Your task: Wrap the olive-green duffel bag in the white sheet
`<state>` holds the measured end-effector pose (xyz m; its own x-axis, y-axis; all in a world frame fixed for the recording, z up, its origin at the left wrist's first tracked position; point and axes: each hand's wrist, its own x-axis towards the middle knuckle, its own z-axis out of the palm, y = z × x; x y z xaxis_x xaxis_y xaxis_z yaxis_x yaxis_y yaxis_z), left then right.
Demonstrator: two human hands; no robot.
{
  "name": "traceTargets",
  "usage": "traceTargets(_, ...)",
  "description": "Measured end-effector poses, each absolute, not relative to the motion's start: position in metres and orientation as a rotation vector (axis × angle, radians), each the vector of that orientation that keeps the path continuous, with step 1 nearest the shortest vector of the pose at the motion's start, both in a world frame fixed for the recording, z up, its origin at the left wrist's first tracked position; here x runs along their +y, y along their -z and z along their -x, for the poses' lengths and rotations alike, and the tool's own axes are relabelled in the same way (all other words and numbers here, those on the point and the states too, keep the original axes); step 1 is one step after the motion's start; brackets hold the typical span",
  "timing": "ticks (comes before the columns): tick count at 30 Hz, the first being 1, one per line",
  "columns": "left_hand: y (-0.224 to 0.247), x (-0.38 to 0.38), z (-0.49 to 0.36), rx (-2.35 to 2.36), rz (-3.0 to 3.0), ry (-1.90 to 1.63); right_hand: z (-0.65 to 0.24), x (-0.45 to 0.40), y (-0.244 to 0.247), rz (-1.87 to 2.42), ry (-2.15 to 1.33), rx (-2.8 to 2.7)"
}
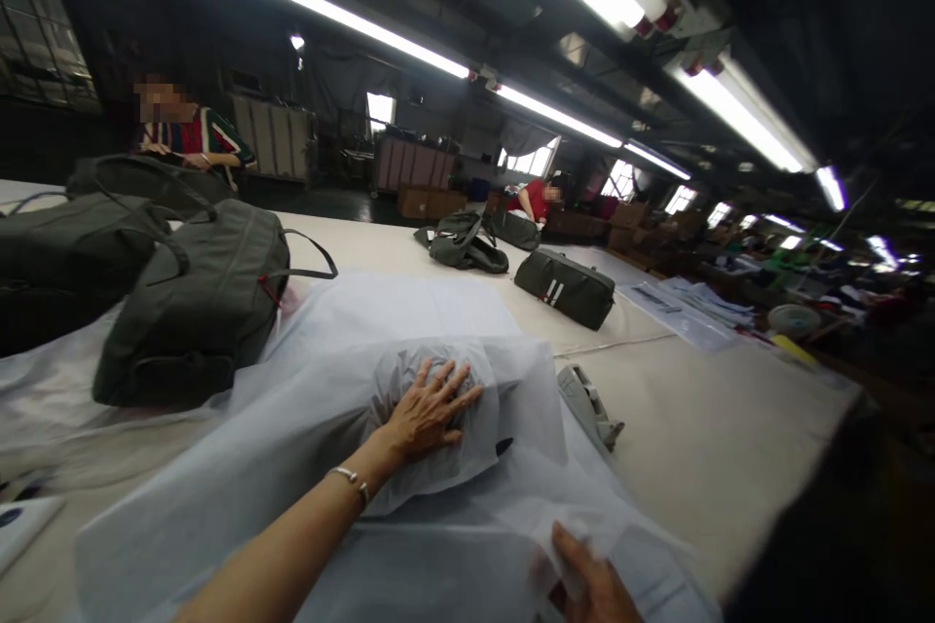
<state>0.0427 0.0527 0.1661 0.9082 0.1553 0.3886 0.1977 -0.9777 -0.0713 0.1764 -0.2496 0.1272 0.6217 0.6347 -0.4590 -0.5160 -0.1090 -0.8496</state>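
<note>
My left hand (430, 414) lies flat with its fingers spread. It presses on a thin, translucent white sheet (292, 448) over a bulky dark item, whose shape shows faintly through; its kind is hidden. At the lower right, my right hand (595, 584) is closed on a gathered part of the white sheeting, its fingers partly blurred and cut off by the frame. Just beyond the sheeting's right side lies a grey plastic tool (584, 399). A dark green handbag (197, 302) with looped handles stands to the left of the sheeting.
More dark green bags (65, 258) crowd the left. A smaller bag with white stripes (566, 287) and a slumped bag (467, 241) sit farther back on the pale table (737, 428). Plastic sheets (687, 311) lie at right. Two people are across the table.
</note>
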Motion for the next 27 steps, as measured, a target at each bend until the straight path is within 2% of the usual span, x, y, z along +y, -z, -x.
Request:
traceTargets(4,-0.158,0.050,-0.043,-0.271,2.968,0.608,-0.174,-0.170,-0.197,1.187,-0.916,-0.325)
traceTargets(7,-0.153,0.048,-0.044,-0.311,2.946,0.646,-0.180,-0.117,-0.222,1.129,-0.980,-0.440)
traceTargets(14,-0.165,0.054,-0.041,-0.255,3.093,0.655,-0.205,-0.045,-0.215,1.192,-1.166,-0.502)
traceTargets(19,-0.183,0.060,-0.040,-0.376,3.378,0.661,-0.221,-0.032,-0.215,1.238,-1.283,-0.387)
traceTargets(27,-0.206,0.052,-0.033,-0.464,3.479,0.776,-0.236,-0.014,-0.223,1.502,-1.368,-0.163)
